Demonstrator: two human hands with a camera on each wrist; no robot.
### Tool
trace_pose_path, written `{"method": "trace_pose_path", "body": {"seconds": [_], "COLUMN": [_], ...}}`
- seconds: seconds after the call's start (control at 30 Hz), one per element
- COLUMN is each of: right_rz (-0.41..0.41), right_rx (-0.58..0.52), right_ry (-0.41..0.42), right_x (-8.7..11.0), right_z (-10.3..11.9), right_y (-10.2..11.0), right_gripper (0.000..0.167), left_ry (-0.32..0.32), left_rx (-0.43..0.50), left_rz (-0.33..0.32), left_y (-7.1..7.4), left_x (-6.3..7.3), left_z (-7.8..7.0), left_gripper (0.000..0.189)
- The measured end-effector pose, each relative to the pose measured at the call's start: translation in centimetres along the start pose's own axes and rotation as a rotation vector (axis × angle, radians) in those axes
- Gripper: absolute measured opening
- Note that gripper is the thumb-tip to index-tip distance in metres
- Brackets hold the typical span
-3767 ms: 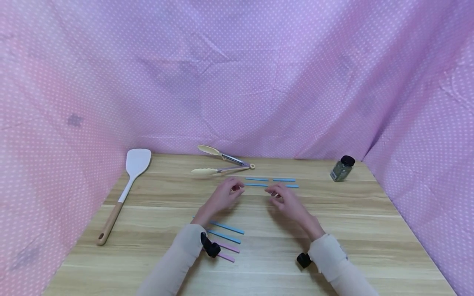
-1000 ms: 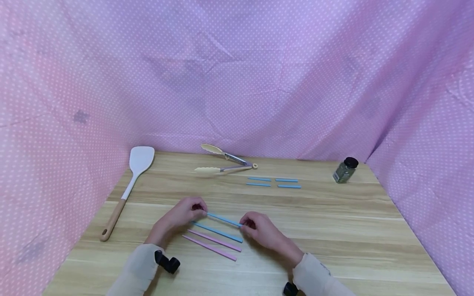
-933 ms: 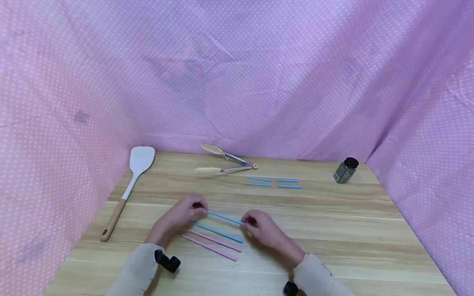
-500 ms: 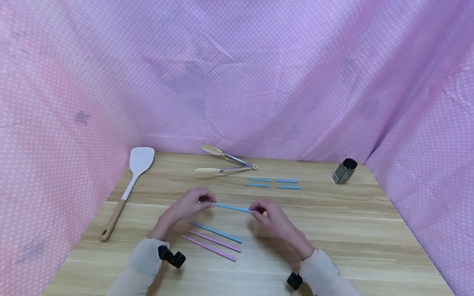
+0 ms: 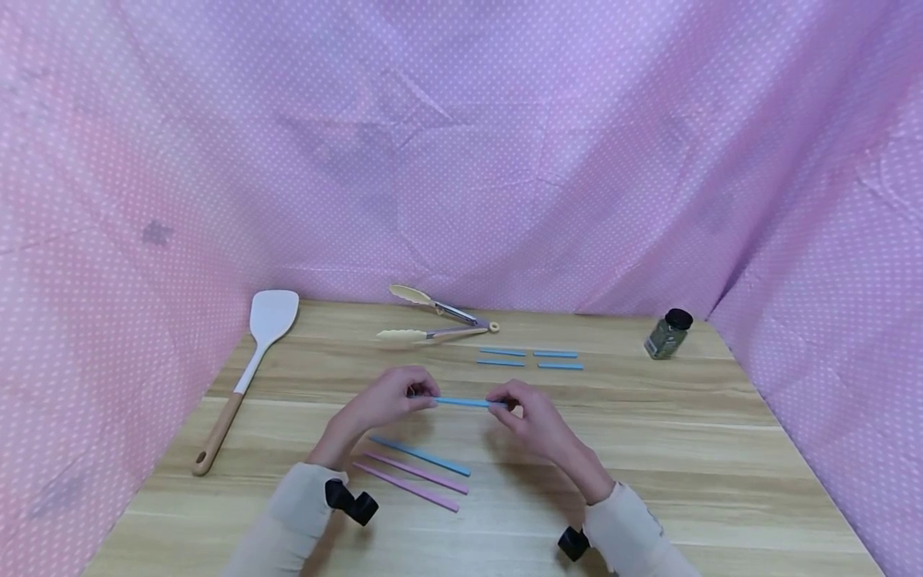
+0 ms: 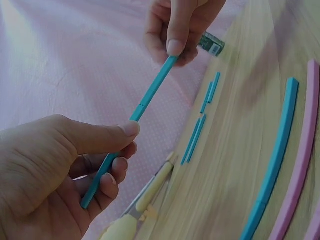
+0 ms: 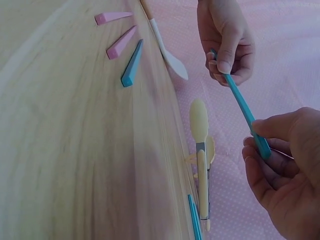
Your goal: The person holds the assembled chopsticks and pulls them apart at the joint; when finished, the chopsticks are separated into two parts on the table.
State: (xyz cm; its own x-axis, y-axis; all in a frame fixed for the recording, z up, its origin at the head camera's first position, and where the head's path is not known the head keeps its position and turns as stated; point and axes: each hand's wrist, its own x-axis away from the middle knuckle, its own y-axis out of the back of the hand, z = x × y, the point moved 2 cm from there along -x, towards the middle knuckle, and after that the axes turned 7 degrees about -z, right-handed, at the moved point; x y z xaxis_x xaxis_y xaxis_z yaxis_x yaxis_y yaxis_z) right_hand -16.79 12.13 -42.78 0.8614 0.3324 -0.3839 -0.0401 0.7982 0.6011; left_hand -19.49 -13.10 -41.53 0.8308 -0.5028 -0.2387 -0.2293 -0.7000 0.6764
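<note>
Both hands hold a blue chopstick (image 5: 464,401) lengthwise above the middle of the table. My left hand (image 5: 392,397) pinches its thinner end between thumb and fingers; the tip lies inside the hand in the left wrist view. My right hand (image 5: 530,413) grips the thicker end, seen in the right wrist view. A seam crosses the stick (image 6: 142,106) between the hands. Nearer the body, a second blue chopstick (image 5: 420,455) lies slanted on the wood, beside two pink chopsticks (image 5: 417,473). Beyond the hands lie several short blue stick pieces (image 5: 560,366) in two pairs.
Cream-tipped tongs (image 5: 461,330) lie spread at the back of the wooden table (image 5: 692,449). A white spatula (image 5: 272,316) with a wooden handle lies along the left edge. A black-lidded jar (image 5: 667,335) stands back right. Pink dotted cloth (image 5: 461,160) hangs behind and at both sides.
Earlier, both hands were empty near the short pieces. They then took a blue chopstick from the front group and lifted it forward and right. The hands have come closer together along it.
</note>
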Motion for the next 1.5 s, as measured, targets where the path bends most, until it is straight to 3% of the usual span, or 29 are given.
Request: {"method": "trace_pose_path", "body": {"seconds": [0.3,0.57,0.83,1.03,1.27,1.5], "right_rz": [0.047,0.047,0.053,0.06,0.056,0.043], "right_rx": [0.036,0.07,0.103,0.094,0.073,0.094], "right_ry": [0.021,0.03,0.034,0.017,0.042,0.074], "right_x": [-1.1,-1.4,-1.6,-1.7,-1.6,-1.4], "right_z": [0.9,1.1,1.3,1.3,1.3,1.4], "right_y": [-0.7,-0.9,-0.6,-0.6,-0.6,-0.5], "right_gripper": [0.015,0.008,0.008,0.008,0.008,0.006], "left_ry": [-0.018,-0.015,-0.01,-0.045,-0.091,-0.145], "left_rx": [-0.02,-0.03,-0.095,-0.139,-0.123,-0.091], "left_rz": [0.006,0.013,0.017,0.024,0.018,-0.033], "left_y": [-0.8,-0.9,-0.8,-1.0,-1.3,-1.6], "left_x": [-0.8,-1.1,-1.4,-1.7,-1.6,-1.4], "left_z": [-1.0,-1.5,-2.0,-2.2,-2.0,-1.4], "left_gripper": [0.007,0.006,0.006,0.006,0.011,0.009]}}
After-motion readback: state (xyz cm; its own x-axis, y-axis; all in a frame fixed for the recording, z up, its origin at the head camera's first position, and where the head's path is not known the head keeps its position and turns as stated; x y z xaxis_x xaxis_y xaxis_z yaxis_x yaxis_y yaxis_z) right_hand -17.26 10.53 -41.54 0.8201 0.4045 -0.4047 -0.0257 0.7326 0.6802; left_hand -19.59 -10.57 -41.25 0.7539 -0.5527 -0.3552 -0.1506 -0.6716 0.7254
